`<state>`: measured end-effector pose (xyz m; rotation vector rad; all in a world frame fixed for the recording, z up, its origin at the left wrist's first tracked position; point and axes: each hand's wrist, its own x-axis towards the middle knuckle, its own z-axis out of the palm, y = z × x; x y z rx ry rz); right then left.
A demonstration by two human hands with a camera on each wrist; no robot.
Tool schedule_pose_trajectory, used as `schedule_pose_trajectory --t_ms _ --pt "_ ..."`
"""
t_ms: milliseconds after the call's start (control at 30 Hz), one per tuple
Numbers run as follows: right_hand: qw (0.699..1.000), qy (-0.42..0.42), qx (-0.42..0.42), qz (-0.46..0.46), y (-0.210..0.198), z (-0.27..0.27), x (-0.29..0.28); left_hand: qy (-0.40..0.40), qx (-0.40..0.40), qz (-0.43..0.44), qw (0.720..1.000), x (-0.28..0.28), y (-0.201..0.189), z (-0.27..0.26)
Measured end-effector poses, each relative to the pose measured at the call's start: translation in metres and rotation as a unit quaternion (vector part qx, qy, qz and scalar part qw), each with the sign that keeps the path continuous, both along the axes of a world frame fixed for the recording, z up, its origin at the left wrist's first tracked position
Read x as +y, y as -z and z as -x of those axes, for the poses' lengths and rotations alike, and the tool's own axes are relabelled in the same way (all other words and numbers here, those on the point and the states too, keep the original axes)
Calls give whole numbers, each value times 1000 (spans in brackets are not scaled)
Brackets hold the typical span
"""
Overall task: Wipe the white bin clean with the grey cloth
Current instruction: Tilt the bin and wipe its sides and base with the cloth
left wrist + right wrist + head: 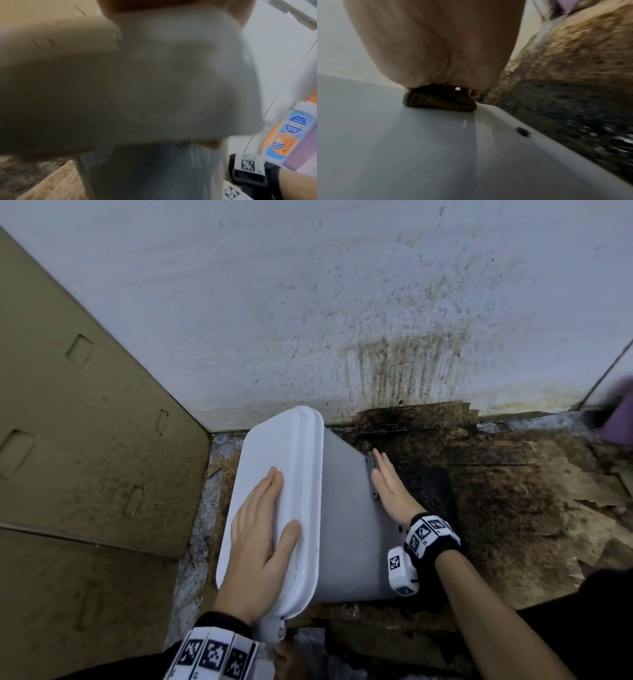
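We see the white bin (346, 529) tipped over on its side on the dirty floor (513, 508), lid (267, 474) facing left toward a cardboard box (85, 440), its bottom end pointing right. It lies close to the stained white wall (308, 302).

Left hand (260, 546) lies flat on the lid, fingers straight and together, thumb spread out near the lid's rim; it presses, grasps nothing. Right hand (388, 484) is laid flat against the bin's bottom edge at the far right side, fingers straight, pressing the grey cloth (440, 100) onto the bin. From the head view we only catch a thin grey strip of cloth (371, 470) peeking out beside the fingers; the right wrist view shows it as a folded ribbed wad squeezed between palm and bin surface. Fingers are not wrapped around the cloth as far as we can tell.

The left wrist view is blurred, mostly lid surface up close; at its right edge we make out an orange-and-blue bottle (281, 134), label unreadable. A purple thing (616, 419) sits at the right edge of the head view, too blurred to identify. Both wrists wear black bands with marker tags.
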<state>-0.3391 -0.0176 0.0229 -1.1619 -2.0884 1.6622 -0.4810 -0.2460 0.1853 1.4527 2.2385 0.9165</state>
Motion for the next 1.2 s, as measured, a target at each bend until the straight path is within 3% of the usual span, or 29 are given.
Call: schedule_pose_trajectory --t_ms 100,200,433,600,767,900,1100,1200 --pt "996 30 -37 69 34 -20 4 3 -7 -1 1000 0 -2 -2" --pt "991 65 -36 110 39 -22 1 6 3 4 1000 3 -3 -5" --pt "987 145 -3 72 -7 1 -30 5 16 3 1000 3 -1 -4" --pt "993 62 97 36 -81 28 -63 -3 9 -3 1000 3 1 -1" --pt "993 -38 104 -30 -124 30 -82 -4 -2 -9 1000 1 3 1" --pt "993 -48 68 -86 -95 18 -77 -1 0 -14 1000 2 2 0" --pt "997 41 -61 27 7 -36 -60 -3 -2 -15 1000 1 2 2" --pt "990 90 -68 89 21 -46 -61 1 12 -13 1000 3 1 -3"
